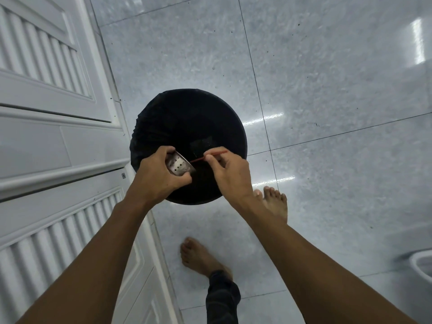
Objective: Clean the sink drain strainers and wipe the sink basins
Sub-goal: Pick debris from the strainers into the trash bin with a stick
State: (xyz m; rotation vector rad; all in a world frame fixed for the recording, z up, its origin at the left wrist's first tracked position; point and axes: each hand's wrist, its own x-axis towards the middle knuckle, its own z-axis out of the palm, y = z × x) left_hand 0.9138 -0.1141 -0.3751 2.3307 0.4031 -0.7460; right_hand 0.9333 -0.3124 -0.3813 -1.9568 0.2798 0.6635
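I see a glossy, pale grey tiled floor (327, 90) with dark grout lines and a few small dark specks. Light streaks (418, 40) reflect off it on the right. A white louvred door (46, 136) fills the left, and a round black bin (187, 118) stands just beside it. A white fixture (423, 265) shows its edge at lower right.

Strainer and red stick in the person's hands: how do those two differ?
The strainer is a shiny metal cup with holes; the red stick is thin and straight. The left hand grips the strainer, tilted on its side, while the right hand pinches the red stick, which points at it. Both are held over the black bin.
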